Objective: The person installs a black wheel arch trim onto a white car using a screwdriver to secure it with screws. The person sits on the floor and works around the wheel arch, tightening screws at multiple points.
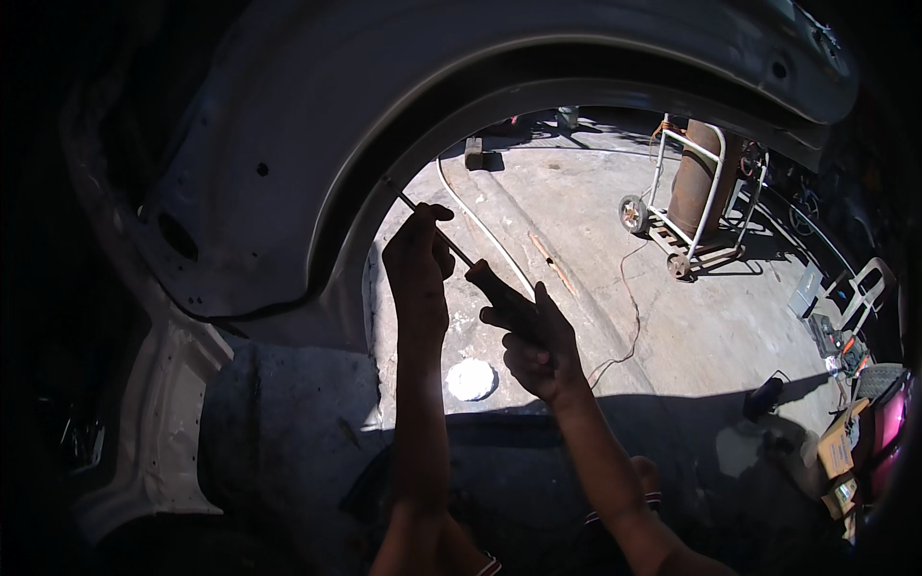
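Note:
A long screwdriver point(492, 283) slants up and to the left between my two hands. My right hand point(547, 350) is closed round its dark handle, thumb lying along it. Further up, the fingers of my left hand point(418, 259) are closed round the thin shaft. The tip meets or nearly meets the inner lip of a curved wheel arch point(331, 211) on a grey vehicle body panel point(250, 125); shadow hides whether it touches. Both hands are dark against the sunlit floor.
A white cart point(720, 158) carries a rusty brown gas cylinder point(691, 187) at the far right. A pale hose point(477, 223) and thin cord point(635, 307) lie on the concrete floor. Near a bright white round thing point(471, 380) is my right forearm. Cardboard boxes point(836, 446) stand at right.

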A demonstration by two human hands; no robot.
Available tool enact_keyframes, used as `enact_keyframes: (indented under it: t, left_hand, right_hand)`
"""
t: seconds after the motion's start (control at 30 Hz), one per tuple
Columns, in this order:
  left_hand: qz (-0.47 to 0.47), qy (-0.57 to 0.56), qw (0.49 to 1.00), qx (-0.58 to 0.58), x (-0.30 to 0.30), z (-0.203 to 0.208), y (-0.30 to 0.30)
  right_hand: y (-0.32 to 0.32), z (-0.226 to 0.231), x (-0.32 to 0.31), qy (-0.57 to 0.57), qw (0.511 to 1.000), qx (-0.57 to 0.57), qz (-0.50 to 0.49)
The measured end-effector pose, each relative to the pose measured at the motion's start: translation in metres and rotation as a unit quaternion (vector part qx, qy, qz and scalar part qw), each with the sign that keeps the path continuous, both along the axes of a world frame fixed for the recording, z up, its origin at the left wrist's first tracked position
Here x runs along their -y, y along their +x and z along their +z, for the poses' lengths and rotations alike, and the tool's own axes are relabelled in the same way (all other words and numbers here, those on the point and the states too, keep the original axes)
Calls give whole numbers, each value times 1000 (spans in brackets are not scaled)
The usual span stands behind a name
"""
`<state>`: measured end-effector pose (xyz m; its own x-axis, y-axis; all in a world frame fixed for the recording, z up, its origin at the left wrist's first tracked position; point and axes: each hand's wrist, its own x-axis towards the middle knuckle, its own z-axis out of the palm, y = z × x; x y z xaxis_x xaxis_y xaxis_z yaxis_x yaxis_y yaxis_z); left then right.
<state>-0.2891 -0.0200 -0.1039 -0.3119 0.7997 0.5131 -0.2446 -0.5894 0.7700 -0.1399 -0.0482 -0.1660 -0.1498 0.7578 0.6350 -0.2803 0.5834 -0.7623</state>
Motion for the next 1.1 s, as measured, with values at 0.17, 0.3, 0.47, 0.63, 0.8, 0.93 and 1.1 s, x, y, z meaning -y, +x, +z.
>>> enact_keyframes:
  t: [0.17, 0.3, 0.47, 0.63, 0.8, 0.93, 1.1]
  left_hand:
    - [-5, 1, 999, 35, -8, 2, 8]
    - [-3, 7, 1000, 29, -3, 2, 1]
    - [-18, 22, 999, 38, -7, 1, 6]
    - [-13, 15, 999, 39, -11, -2, 9]
    - [-29, 6, 998, 56, -2, 3, -2]
    - [-53, 10, 996, 67, -14, -1, 11]
    - [-41, 17, 997, 62, -12, -3, 5]
  right_hand:
    - [3, -5, -4, 163, 964, 105, -181]
    - [0, -1, -2, -18, 995, -66, 79]
    - [11, -17, -24, 55, 988, -6, 142]
    - [8, -4, -9, 151, 986, 28, -59]
    - [-3, 6, -8, 21, 993, -60, 98]
    - [9, -4, -7, 219, 927, 168, -256]
    - [14, -1, -13, -179, 972, -72, 137]
